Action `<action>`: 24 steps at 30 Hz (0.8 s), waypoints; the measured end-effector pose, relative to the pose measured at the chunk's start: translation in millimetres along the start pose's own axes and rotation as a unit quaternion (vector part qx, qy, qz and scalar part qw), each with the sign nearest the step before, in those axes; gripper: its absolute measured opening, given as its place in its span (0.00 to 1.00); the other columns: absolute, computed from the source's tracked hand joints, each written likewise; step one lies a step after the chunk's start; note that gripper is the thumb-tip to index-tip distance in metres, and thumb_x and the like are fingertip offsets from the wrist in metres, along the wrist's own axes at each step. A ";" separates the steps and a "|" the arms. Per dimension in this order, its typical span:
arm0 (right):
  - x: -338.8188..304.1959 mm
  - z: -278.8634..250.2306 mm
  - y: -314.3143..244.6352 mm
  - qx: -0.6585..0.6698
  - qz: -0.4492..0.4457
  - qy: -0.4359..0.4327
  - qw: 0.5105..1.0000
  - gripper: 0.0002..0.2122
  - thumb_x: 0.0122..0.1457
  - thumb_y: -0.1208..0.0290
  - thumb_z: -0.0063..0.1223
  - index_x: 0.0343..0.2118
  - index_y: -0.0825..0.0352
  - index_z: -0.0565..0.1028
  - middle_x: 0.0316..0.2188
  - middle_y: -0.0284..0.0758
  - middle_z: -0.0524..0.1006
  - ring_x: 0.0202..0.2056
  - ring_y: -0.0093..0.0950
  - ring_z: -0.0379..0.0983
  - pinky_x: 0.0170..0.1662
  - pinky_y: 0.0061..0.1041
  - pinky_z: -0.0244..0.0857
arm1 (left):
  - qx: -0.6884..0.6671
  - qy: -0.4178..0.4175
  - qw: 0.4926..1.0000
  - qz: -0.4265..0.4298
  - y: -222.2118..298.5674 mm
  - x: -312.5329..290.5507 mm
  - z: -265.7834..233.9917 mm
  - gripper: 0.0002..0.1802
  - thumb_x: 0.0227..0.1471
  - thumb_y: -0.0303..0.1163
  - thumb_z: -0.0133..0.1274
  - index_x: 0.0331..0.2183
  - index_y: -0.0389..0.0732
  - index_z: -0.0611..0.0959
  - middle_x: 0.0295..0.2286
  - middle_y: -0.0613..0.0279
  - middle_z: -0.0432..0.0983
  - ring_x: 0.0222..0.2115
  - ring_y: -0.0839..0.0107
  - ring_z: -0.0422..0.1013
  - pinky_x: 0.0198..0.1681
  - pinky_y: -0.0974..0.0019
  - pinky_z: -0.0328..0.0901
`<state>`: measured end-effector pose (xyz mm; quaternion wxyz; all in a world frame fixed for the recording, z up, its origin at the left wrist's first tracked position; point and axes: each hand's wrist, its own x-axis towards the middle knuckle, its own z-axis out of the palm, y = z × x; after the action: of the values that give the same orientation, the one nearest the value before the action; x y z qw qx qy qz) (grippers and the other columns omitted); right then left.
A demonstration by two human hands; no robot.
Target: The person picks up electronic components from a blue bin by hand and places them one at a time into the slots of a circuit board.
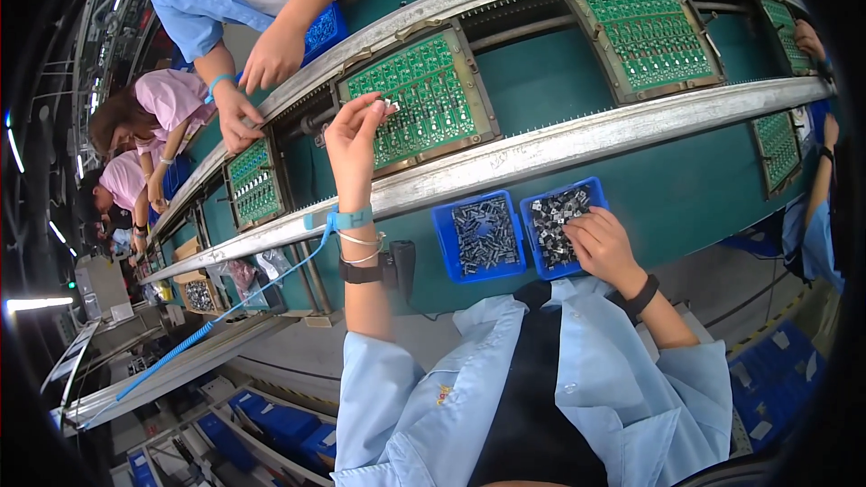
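My left hand [354, 140] reaches up over the near metal rail and pinches a small grey component [390, 105] at the left edge of a green circuit board [424, 90] lying in a carrier frame on the conveyor. A blue wrist strap [350, 218] with a coiled cord sits on that wrist. My right hand [603, 245] rests on the right blue bin [591, 191], its fingers curled into the dark and silver parts inside. Next to it on the left, the left blue bin [444, 243] holds several grey parts and is untouched.
More green boards ride the belt: one to the right [645, 34], one to the left [254, 180]. A co-worker's hands [271, 54] reach in from the far side, and another person's arm [825, 140] is at the right. Blue crates [776, 379] stand low on the right.
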<state>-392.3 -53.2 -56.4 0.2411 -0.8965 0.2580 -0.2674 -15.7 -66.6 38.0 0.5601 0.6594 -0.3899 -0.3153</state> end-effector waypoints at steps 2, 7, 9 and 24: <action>3.8 -0.1 -4.9 -0.010 0.013 -0.002 1.000 0.08 0.46 0.78 0.58 0.32 0.67 0.78 0.33 0.34 0.77 0.37 0.31 0.74 0.49 0.34 0.65 | 0.003 0.000 1.000 0.000 0.7 2.4 -2.2 0.12 0.55 0.26 0.54 0.42 0.35 0.79 0.33 0.62 0.79 0.34 0.77 0.73 0.37 0.76 0.64; 10.1 -3.5 -14.2 -0.030 0.051 -0.031 0.998 0.11 0.47 0.76 0.58 0.36 0.68 0.77 0.34 0.36 0.76 0.38 0.33 0.72 0.48 0.33 0.64 | -0.032 -0.012 0.999 0.016 -1.8 3.8 -4.9 0.10 0.56 0.26 0.53 0.41 0.35 0.78 0.32 0.64 0.76 0.35 0.78 0.71 0.40 0.75 0.64; 9.2 -3.5 -15.6 -0.029 0.061 -0.043 0.997 0.12 0.47 0.76 0.58 0.36 0.68 0.77 0.34 0.36 0.75 0.38 0.34 0.71 0.48 0.33 0.63 | -0.052 -0.021 0.998 0.022 -3.0 2.8 -3.3 0.10 0.56 0.26 0.52 0.41 0.35 0.78 0.32 0.64 0.76 0.35 0.79 0.70 0.40 0.75 0.63; 6.4 -1.3 -7.0 -0.021 -0.033 -0.090 0.995 0.06 0.48 0.78 0.55 0.30 0.69 0.74 0.31 0.36 0.74 0.35 0.33 0.70 0.44 0.32 0.62 | 0.163 -0.056 0.972 0.159 -14.9 15.5 -0.2 0.08 0.56 0.24 0.51 0.39 0.37 0.80 0.35 0.64 0.73 0.36 0.77 0.68 0.42 0.76 0.62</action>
<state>-386.0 -52.2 -49.2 0.2356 -0.9297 0.2116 -0.1882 -5.4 -79.0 23.7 0.4654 0.6525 -0.5666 -0.1916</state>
